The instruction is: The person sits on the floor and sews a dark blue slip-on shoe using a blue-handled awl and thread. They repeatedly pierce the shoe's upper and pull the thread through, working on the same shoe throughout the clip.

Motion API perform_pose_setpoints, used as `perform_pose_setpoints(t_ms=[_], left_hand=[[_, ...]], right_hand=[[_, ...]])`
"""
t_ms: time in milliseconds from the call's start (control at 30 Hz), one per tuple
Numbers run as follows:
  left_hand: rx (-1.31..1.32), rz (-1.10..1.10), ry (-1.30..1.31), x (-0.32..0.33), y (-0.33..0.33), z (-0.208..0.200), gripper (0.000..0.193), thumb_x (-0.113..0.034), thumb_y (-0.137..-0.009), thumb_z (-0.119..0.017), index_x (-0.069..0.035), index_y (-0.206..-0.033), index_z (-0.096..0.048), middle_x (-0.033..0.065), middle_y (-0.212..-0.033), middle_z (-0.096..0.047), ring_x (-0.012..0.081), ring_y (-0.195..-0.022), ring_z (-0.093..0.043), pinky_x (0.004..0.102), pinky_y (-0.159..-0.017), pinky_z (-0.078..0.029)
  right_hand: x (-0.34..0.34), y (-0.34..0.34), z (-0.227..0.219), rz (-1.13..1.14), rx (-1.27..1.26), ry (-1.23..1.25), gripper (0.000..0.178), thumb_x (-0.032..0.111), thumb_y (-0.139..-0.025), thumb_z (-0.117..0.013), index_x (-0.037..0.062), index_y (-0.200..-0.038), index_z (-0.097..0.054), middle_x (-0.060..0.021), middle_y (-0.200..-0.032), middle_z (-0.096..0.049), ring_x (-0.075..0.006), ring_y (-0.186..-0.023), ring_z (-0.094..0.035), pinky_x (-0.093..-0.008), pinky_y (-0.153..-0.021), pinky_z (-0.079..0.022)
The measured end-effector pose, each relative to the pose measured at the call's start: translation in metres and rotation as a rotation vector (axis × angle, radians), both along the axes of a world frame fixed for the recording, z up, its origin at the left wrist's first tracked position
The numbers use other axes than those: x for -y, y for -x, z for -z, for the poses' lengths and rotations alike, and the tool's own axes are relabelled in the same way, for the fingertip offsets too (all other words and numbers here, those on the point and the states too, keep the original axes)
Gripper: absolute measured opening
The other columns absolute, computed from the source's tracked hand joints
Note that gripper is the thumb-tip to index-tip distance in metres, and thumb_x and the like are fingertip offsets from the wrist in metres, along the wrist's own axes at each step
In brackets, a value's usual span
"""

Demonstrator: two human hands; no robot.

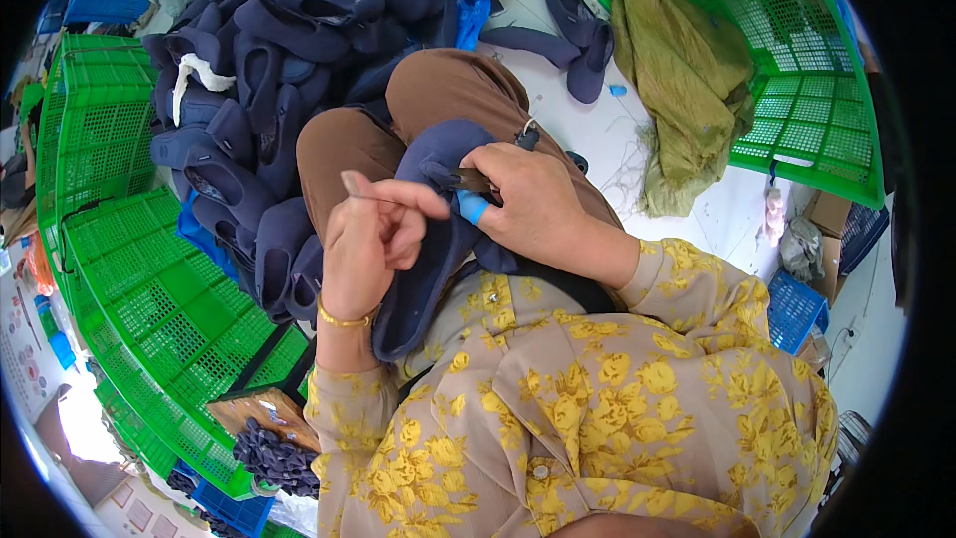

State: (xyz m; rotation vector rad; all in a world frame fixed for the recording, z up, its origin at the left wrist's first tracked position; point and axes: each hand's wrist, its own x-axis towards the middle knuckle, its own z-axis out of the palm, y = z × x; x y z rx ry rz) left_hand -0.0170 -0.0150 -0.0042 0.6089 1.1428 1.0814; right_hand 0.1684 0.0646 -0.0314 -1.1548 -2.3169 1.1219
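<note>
A navy fabric shoe (423,274) rests across my lap, its toe pointing away and a small knot or bow on its upper. My right hand (533,194) is closed around a dark hand tool (468,180), whose narrow tip meets the shoe beside the knot. The tool's exact kind is partly hidden by my fingers. A blue cover (472,206) wraps one finger of that hand. To the left of the knot, my left hand (373,239) is raised with fingers curled. A thin dark strand, perhaps thread, runs along its fingers; its ends are hard to make out.
A big heap of navy shoes (299,30) lies ahead and left, beside green plastic crates (169,309). Several more shoes (588,50) lie on the white floor, near an olive sack (687,90) and another green crate (797,120). A blue basket (794,309) stands at right.
</note>
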Motion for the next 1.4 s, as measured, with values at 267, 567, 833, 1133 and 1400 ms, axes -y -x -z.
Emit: perform_pose_setpoints(t_ms=[267,567,833,1133,1400], left_hand=[[0.274,-0.292,-0.089,-0.003,-0.022,0.016,0.058,-0.051,-0.106,-0.022,-0.014,-0.061,-0.028,-0.0021,-0.055,-0.024,0.0101,-0.046,-0.02,0.0257,-0.042,-0.019],[0.413,-0.471,-0.218,0.009,-0.027,0.006,0.059,-0.048,-0.106,-0.025,-0.014,-0.057,-0.026,-0.0026,-0.054,-0.023,0.0107,-0.046,-0.018,0.0257,-0.042,-0.018],[0.138,-0.511,-0.092,0.001,-0.007,0.005,0.036,-0.037,-0.107,-0.036,-0.007,-0.095,-0.053,-0.0055,-0.057,-0.028,0.0064,-0.048,-0.028,0.0227,-0.046,-0.026],[0.251,-0.728,-0.049,0.006,0.019,0.04,0.014,-0.008,-0.095,-0.049,-0.004,-0.107,-0.056,-0.0048,-0.061,-0.031,0.0069,-0.054,-0.031,0.0257,-0.055,-0.033],[0.09,-0.712,-0.083,-0.003,0.002,0.04,0.014,-0.009,-0.098,-0.051,-0.001,-0.107,-0.057,-0.003,-0.065,-0.037,0.0089,-0.057,-0.038,0.0275,-0.062,-0.043]], right_hand=[[0.001,0.001,0.006,0.027,-0.041,-0.058,0.024,0.014,-0.073,-0.068,0.0022,-0.093,-0.063,-0.0125,-0.08,-0.063,-0.0299,-0.068,-0.062,-0.04,-0.061,-0.048],[0.006,0.0,0.008,0.048,-0.044,-0.022,0.023,0.015,-0.075,-0.071,0.0042,-0.093,-0.063,-0.0111,-0.076,-0.061,-0.0287,-0.065,-0.06,-0.038,-0.059,-0.047],[-0.002,-0.033,-0.02,0.169,-0.135,0.222,0.025,0.011,-0.075,-0.064,0.0054,-0.1,-0.063,-0.0128,-0.087,-0.066,-0.0325,-0.072,-0.063,-0.0404,-0.063,-0.049],[0.017,-0.112,0.012,0.079,0.122,-0.192,0.019,0.008,-0.075,-0.065,0.0051,-0.093,-0.06,-0.0113,-0.076,-0.06,-0.0345,-0.066,-0.059,-0.0418,-0.057,-0.045],[0.017,-0.12,0.023,0.191,0.105,-0.136,0.014,0.014,-0.084,-0.067,0.0033,-0.078,-0.061,-0.0153,-0.077,-0.062,-0.034,-0.066,-0.059,-0.0399,-0.058,-0.045]])
